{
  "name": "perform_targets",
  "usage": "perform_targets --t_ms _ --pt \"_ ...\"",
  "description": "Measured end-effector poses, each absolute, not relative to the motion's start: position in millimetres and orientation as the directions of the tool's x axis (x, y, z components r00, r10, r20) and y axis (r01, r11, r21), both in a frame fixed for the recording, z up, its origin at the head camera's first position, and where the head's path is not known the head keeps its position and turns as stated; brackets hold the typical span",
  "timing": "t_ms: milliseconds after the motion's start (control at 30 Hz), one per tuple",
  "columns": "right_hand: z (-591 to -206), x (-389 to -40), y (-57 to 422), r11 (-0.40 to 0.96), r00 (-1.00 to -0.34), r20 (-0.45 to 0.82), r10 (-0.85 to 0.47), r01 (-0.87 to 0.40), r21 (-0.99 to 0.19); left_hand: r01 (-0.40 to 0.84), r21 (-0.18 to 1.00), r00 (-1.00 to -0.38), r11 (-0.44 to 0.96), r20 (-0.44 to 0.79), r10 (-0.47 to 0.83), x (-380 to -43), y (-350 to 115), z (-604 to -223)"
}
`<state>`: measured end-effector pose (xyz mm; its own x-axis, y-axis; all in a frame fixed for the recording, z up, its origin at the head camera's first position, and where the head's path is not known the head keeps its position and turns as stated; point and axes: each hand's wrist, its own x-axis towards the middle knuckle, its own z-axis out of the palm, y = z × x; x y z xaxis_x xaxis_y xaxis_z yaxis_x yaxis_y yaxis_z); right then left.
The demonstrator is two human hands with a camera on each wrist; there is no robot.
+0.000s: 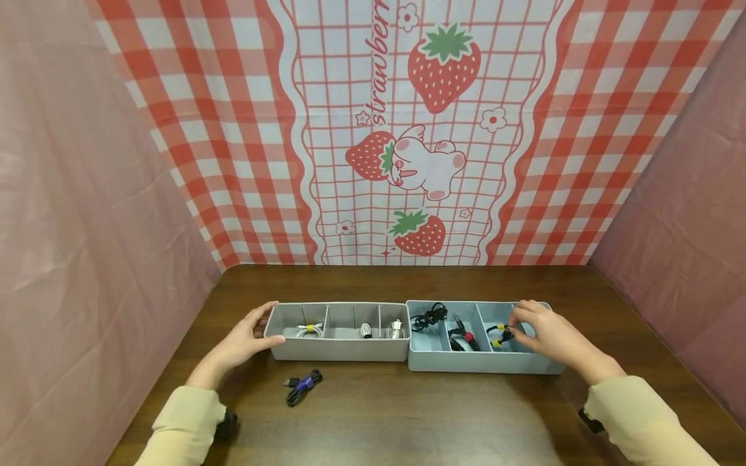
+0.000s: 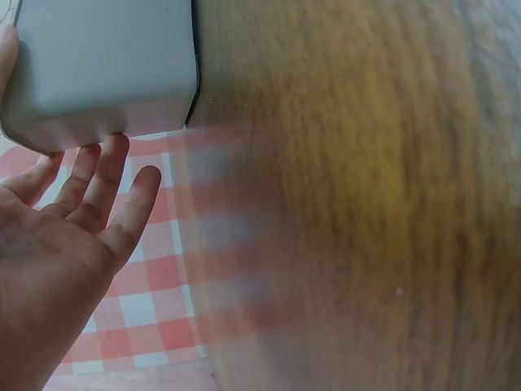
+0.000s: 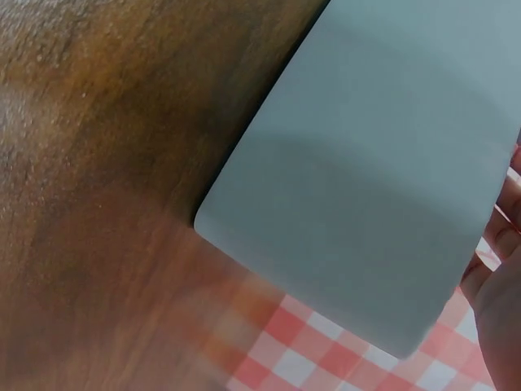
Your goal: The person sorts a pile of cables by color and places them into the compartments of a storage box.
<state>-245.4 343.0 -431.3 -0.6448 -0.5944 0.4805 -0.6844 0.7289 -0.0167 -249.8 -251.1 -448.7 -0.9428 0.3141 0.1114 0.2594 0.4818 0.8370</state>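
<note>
A grey organizer box (image 1: 340, 351) stands on the left, with white cables in its compartments, one with a yellow tie (image 1: 310, 328). My left hand (image 1: 241, 340) holds its left end, thumb on the front rim and fingertips against the end wall. Against its right end sits a light blue organizer box (image 1: 484, 362) holding black cables. My right hand (image 1: 544, 330) reaches over the right part of that box, and its fingertips pinch a black cable with yellow on it (image 1: 500, 335). In the right wrist view the box wall hides the fingertips.
A black USB cable with a purple tie (image 1: 304, 387) lies on the brown table (image 1: 396, 414) before the grey box. A red-tied cable (image 1: 466, 338) and a coiled black cable (image 1: 430, 316) lie in the blue box. A checked cloth (image 1: 256, 162) hangs behind.
</note>
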Motion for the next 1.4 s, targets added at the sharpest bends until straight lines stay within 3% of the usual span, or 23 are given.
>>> perform_targets --t_ms 767,1400 --pt "-407 -238 333 0.755 -0.654 0.48 -0.585 -0.655 0.027 0.259 0.819 -0.943 0.512 0.101 0.316 -252 -251 -451" --pt "-370 -225 300 0.715 -0.579 0.532 -0.618 -0.695 0.075 0.255 0.828 -0.944 0.499 0.102 0.314 -250 -251 -448"
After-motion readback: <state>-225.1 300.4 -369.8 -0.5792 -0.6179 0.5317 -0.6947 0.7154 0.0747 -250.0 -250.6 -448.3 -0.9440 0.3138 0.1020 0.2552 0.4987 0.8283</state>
